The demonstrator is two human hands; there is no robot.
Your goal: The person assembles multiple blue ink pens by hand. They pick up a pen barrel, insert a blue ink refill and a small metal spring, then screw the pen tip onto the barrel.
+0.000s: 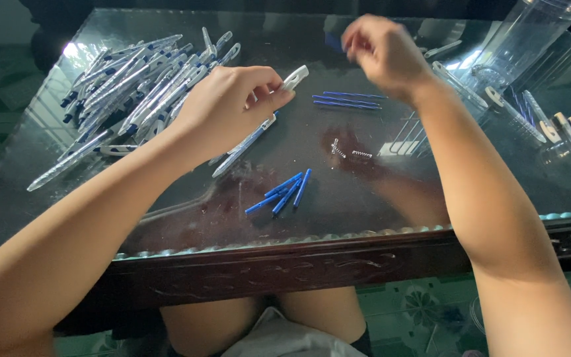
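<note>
A glass-topped wooden table (166,218) filled the head view, its dark surface catching window light, with a patterned green floor (424,311) showing below its carved front edge. The person sat close, knees under the rim.

The left hand (229,102) rested over the middle of the glass, its fingers pressed together around the top end of a clear pen barrel with a white clip (259,125); the clip stuck out past the fingertips and the barrel slanted down and left beneath the palm. Just beyond that hand, toward the far left, lay a heap of assembled pens (133,86), white and blue, pointing many ways.

The right hand (381,53) was raised above the far side of the table, blurred; its fingers looked curled together, possibly on a small blue piece, though what it held could not be told.

Between the arms lay a small cluster of short blue pen parts (285,193) near the front edge. Farther back sat two small metal springs (348,151), and beyond them a few thin blue refills (348,100) lying side by side. At the far right stood a clear plastic container (530,39), with more pen pieces (563,132) in clear holders beside it.
</note>
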